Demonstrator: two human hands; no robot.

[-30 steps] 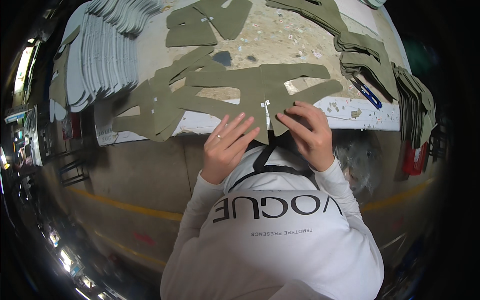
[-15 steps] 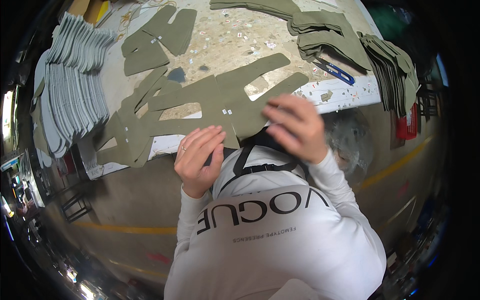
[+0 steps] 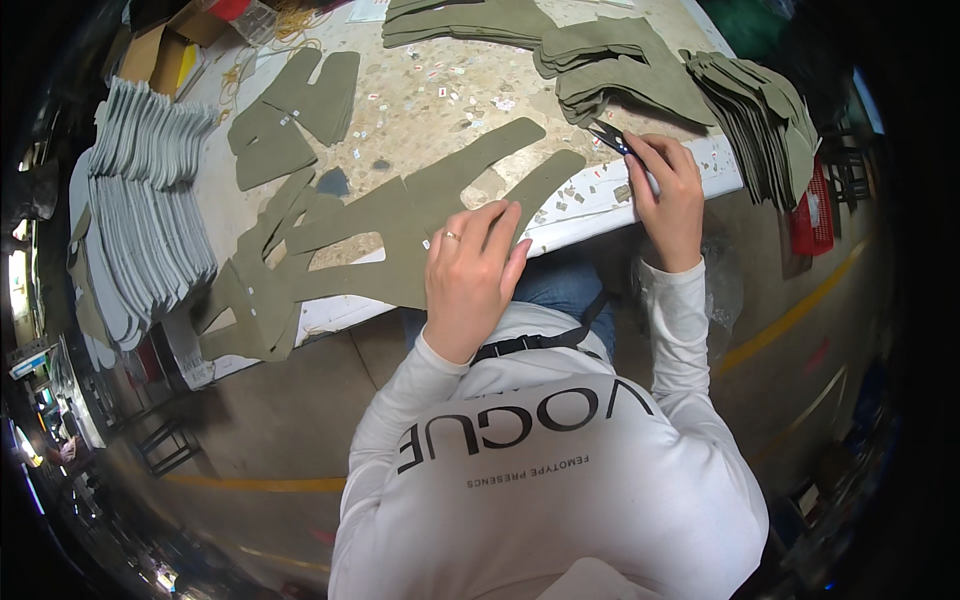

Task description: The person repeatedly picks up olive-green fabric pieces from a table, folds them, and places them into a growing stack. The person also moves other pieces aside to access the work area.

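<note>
olive, fork-ended fabric panel [image 3: 400,215] looks light and limp, best taken by its edges; left hand [image 3: 472,262] rests unclenched on it, right hand [image 3: 667,185] grasps dark slim snips [image 3: 612,139] right of it.

One left hand [image 3: 468,278] near the centre and one right hand [image 3: 675,192] toward two o'clock: two in all. One ring [image 3: 453,236], one belt buckle [image 3: 512,345] at five. One pair of snips [image 3: 612,140] at one. One box [image 3: 150,58] at ten, one red basket [image 3: 812,232] between two and three. Olive pieces [image 3: 408,212] and, toward nine, grey pieces [image 3: 145,235] overlap beyond counting.
</note>
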